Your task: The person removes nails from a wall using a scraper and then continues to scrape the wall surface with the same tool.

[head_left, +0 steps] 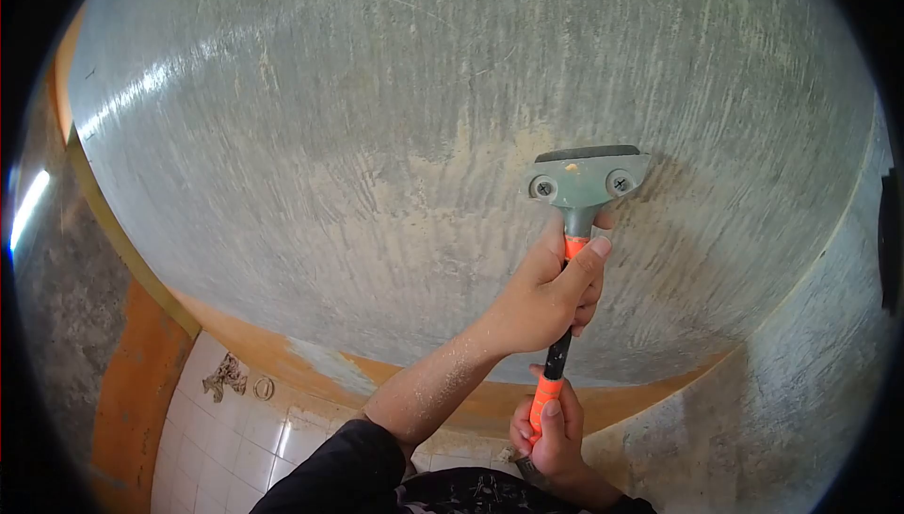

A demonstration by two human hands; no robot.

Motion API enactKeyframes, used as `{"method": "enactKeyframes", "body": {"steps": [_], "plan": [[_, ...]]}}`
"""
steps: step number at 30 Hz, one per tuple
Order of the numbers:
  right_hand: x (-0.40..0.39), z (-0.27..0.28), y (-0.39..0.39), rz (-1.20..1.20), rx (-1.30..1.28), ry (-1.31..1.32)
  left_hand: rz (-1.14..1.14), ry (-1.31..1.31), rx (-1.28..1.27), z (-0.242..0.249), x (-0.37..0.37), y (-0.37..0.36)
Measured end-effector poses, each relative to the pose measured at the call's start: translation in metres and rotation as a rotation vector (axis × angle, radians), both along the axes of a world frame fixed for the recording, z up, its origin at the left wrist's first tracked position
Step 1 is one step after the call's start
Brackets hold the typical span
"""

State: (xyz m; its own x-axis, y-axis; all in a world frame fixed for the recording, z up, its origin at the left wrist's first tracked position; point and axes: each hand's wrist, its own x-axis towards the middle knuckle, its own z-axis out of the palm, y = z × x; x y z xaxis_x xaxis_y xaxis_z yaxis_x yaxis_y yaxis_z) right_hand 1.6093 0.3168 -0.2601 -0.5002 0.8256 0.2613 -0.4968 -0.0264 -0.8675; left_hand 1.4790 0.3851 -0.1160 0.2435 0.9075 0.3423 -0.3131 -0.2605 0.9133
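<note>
A long-handled scraper [586, 183] with a grey-green head, two screws and a dark edge rests at or close to the grey wall [311, 137]. Its handle is black with orange bands. My left hand [556, 293] is wrapped around the handle just below the head. Lower down, my right hand [557, 434] grips the orange part near the handle's end. Pale, streaky patches mark the wall around the head, and pale specks cling to my left forearm. Whether the blade touches the wall is hard to tell.
An orange band [245, 330] runs along the wall's bottom. On the white tiled floor [212, 439] lie a crumpled rag-like thing [226, 377] and a small ring-shaped object [264, 388]. Side walls stand at left and right, the left one [71, 279] dark grey.
</note>
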Motion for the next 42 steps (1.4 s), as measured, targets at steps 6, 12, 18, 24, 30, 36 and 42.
{"method": "enactKeyframes", "body": {"steps": [6,12,18,24,30,36,42], "plan": [[0.001,0.010,-0.003,-0.052,0.048,-0.053,-0.060,-0.062,-0.003,0.003,-0.002,0.002],[0.005,0.025,-0.006,-0.060,0.032,-0.087,-0.075,-0.112,0.007,0.010,0.001,0.001],[0.010,0.012,-0.009,-0.027,-0.021,-0.053,-0.024,-0.115,-0.025,-0.002,0.005,-0.003],[0.015,0.030,-0.003,-0.023,0.025,-0.078,-0.004,-0.103,0.018,0.015,0.008,0.002],[0.021,0.025,-0.006,-0.003,-0.006,-0.082,0.025,-0.105,0.025,0.007,0.012,-0.001],[0.020,0.033,-0.008,-0.020,0.025,-0.091,0.014,-0.123,0.020,0.011,0.012,0.001],[0.025,0.036,-0.004,-0.014,0.026,-0.087,0.046,-0.118,0.022,0.019,0.016,0.000]]}}
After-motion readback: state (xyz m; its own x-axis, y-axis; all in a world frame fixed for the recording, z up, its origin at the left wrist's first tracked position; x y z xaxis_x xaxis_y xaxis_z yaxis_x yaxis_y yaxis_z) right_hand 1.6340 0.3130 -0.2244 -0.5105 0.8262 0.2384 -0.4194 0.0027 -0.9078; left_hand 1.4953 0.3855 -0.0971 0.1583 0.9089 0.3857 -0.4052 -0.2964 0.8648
